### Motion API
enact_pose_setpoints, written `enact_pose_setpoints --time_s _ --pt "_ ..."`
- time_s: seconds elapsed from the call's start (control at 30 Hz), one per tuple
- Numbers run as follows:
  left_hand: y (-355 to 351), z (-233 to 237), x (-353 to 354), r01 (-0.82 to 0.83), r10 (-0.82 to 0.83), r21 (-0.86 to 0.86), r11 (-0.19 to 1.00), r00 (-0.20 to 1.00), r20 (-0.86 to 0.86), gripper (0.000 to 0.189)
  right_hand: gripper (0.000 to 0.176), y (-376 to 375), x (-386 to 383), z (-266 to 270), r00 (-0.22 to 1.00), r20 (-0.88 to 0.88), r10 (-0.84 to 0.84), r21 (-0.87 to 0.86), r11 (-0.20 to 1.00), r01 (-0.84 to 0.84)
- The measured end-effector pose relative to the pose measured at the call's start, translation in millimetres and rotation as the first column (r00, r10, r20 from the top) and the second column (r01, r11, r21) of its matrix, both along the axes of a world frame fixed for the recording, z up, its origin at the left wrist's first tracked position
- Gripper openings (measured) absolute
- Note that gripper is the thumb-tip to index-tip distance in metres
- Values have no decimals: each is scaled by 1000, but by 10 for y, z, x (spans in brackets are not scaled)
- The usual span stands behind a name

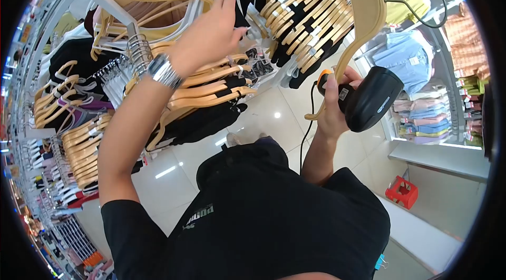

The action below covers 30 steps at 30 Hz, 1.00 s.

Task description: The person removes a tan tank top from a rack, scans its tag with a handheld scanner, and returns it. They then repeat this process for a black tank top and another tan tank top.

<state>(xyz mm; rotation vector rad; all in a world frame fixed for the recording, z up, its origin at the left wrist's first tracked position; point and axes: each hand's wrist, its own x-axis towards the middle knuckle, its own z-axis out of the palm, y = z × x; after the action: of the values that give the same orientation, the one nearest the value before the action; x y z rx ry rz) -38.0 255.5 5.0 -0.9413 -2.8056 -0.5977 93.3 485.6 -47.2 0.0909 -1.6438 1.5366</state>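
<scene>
My right hand (pixel 330 114) is wrapped round a black handheld barcode scanner (pixel 373 99) with a cable hanging from its grip. A wooden hanger (pixel 369 3) stands upright in the same hand, its hook turned down beside my thumb. My left hand (pixel 211 29), with a silver watch (pixel 164 71) at the wrist, reaches up among the racks. Its fingers are stretched out and apart, close against dark clothing between two rows of hangers. Wooden hangers with black clothes (pixel 208 98) hang just below that hand, and another row of hangers (pixel 311 16) is to its right.
Metal rack arms (pixel 113 6) jut out at the upper left. Folded and hung shirts, among them a light blue shirt (pixel 403 61), are on shelving at the right. A red stool (pixel 402 192) stands on the tiled floor (pixel 263 116) at lower right.
</scene>
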Motion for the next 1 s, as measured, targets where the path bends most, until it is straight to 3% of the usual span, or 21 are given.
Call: enact_pose_setpoints --time_s 0.17,0.3,0.33,0.4,0.47,0.6,0.77,1.0 --pt "373 -346 -441 -77 60 -159 984 992 -110 88 36 305 63 -112 998 40 47 -10 999 -47" --pt "656 -527 -591 -273 274 -87 958 962 3 92 31 498 157 -156 994 65 87 -17 996 -86" --pt "708 -607 -660 -323 323 -93 942 946 -15 91 33 543 185 -163 993 65 99 -8 995 -99" --pt "645 -976 -950 -241 238 -96 966 970 -48 90 37 632 242 -182 990 64 125 9 992 -126" --pt "628 -1190 -1112 -327 330 -49 944 941 73 69 37 701 281 -156 985 84 153 12 988 -155" --pt "739 -1216 -1082 -505 503 -8 863 857 111 37 33 824 359 -127 976 147 162 37 985 -170" --pt "990 -950 -883 -444 492 246 862 851 -186 25 28 1013 459 -123 972 192 133 105 982 -155" --pt "879 -690 -825 -361 467 412 836 864 -190 23 24 1092 416 -115 985 77 154 116 980 -163"
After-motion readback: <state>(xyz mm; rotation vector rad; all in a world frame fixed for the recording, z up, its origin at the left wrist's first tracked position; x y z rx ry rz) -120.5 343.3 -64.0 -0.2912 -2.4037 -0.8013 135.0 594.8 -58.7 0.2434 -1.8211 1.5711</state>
